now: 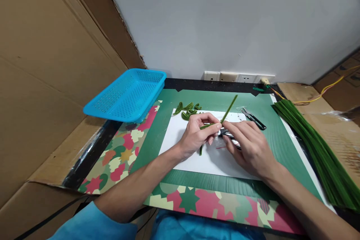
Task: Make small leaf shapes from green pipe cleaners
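Note:
A fuzzy green stem [230, 108] rises at a slant from between my two hands, above a white sheet [174, 140]. My left hand [198, 133] pinches its lower part between thumb and fingers. The fingertips of my right hand [247, 144] press on the same stem at its bend. Under my right fingers lies a black-and-silver tool [224, 132], partly hidden. Several curled green leaf shapes [188, 111] rest at the sheet's back left edge. Below my left hand, a short green piece [200, 150] shows.
A blue basket [126, 95] stands at the back left. Black-handled snips [254, 119] lie right of the sheet on the green mat [272, 135]. A long bundle of green stems [315, 150] lies at the right edge, near yellow wires [317, 98].

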### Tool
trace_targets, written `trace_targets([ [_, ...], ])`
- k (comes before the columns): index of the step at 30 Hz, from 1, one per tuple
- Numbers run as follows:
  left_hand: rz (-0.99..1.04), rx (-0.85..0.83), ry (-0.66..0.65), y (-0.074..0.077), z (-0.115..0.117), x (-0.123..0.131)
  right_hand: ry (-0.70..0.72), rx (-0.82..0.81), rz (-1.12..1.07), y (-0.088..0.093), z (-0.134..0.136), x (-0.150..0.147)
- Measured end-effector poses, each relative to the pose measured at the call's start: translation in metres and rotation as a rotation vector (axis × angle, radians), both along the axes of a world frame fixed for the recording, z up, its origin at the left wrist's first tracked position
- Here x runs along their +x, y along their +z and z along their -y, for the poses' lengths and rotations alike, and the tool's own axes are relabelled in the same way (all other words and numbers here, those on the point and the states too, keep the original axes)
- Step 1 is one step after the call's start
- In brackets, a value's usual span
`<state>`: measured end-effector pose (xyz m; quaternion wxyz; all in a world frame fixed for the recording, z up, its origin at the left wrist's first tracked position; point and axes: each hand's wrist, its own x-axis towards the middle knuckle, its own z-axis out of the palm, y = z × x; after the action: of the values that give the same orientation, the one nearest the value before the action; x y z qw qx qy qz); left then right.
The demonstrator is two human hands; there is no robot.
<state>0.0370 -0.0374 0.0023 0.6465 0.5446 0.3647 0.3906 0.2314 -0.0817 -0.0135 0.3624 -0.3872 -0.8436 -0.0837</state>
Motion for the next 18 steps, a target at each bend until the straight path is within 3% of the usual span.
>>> trace_targets([
  [5,-0.007,-0.014,-0.019,-0.001,-0.002,0.001,0.004,-0.105,-0.325,0.006,-0.006,0.018],
  [10,0.026,-0.055,-0.028,-0.001,-0.004,0.002,0.022,0.011,-0.303,0.007,-0.01,0.023],
  [18,0.084,-0.122,-0.07,-0.003,-0.004,0.003,0.005,0.005,-0.358,0.002,-0.007,0.018],
])
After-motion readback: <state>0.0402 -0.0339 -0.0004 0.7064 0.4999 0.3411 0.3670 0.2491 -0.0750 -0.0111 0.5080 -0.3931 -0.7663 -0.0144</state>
